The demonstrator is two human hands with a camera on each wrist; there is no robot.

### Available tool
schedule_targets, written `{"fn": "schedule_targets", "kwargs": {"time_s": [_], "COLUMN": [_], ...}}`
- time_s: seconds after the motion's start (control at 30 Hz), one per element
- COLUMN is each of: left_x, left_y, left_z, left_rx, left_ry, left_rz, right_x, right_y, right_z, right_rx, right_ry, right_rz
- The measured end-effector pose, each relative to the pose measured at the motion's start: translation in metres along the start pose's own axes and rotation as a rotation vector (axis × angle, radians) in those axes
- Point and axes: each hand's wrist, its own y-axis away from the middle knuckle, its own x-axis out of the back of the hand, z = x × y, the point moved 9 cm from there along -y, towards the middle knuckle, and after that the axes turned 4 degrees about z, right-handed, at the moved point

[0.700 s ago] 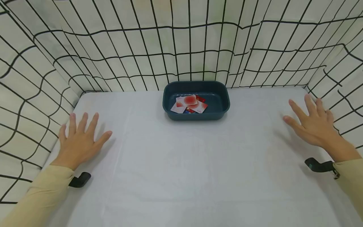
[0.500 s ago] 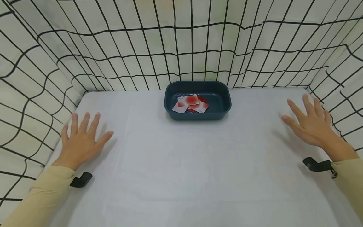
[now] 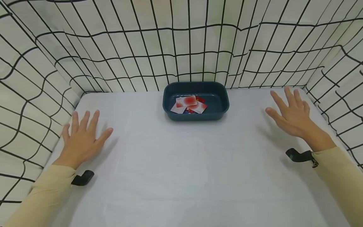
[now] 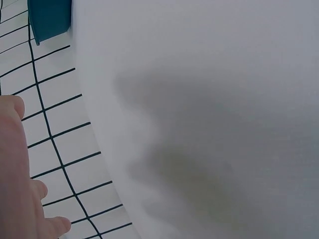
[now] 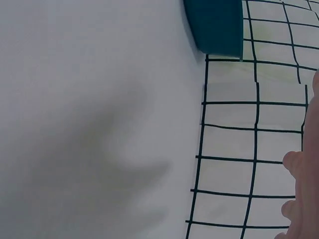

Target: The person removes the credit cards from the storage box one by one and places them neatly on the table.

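Note:
A dark teal plastic tray (image 3: 218, 104) stands at the back middle of the white table, with several red-and-white cards (image 3: 186, 101) in a loose pile inside it. To its left, my left hand (image 3: 80, 142) is spread over the table with straight fingers and holds nothing. My right hand (image 3: 293, 118), also spread and holding nothing, is over the table to the right of the tray, its shadow falling on the cloth. Both wrist views show part of the tray's outer wall, the left one its corner (image 4: 51, 20), the right one its end (image 5: 217, 30).
White walls with a black grid of lines (image 3: 190, 56) rise at the back and along both sides of the table (image 3: 184, 167). A small black device (image 3: 83, 178) sits at the left cuff and a similar black device (image 3: 298, 155) at the right cuff.
My right hand has moved left and slightly forward, away from the right wall. My left hand stays almost in place. Tray and cards have not moved on the table.

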Motion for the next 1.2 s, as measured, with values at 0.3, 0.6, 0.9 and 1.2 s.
{"fn": "schedule_targets", "kwargs": {"time_s": [0.3,0.6,0.9,1.2], "left_x": [0.002,0.0,-0.003,-0.007], "left_y": [-0.01,-0.012,-0.019,-0.033], "left_z": [0.015,0.017,0.024,0.039], "left_rx": [-0.015,-0.011,-0.019,-0.036], "left_ry": [0.035,0.053,0.073,0.065], "left_rz": [0.017,0.024,0.02,0.015], "right_x": [0.0,-0.001,-0.007,-0.016], "right_y": [-0.014,-0.024,-0.033,-0.045], "right_z": [-0.018,-0.031,-0.041,-0.052], "right_rx": [0.009,0.028,0.029,0.035], "right_ry": [-0.016,-0.021,-0.03,-0.056], "right_rz": [0.01,0.01,-0.007,-0.03]}}
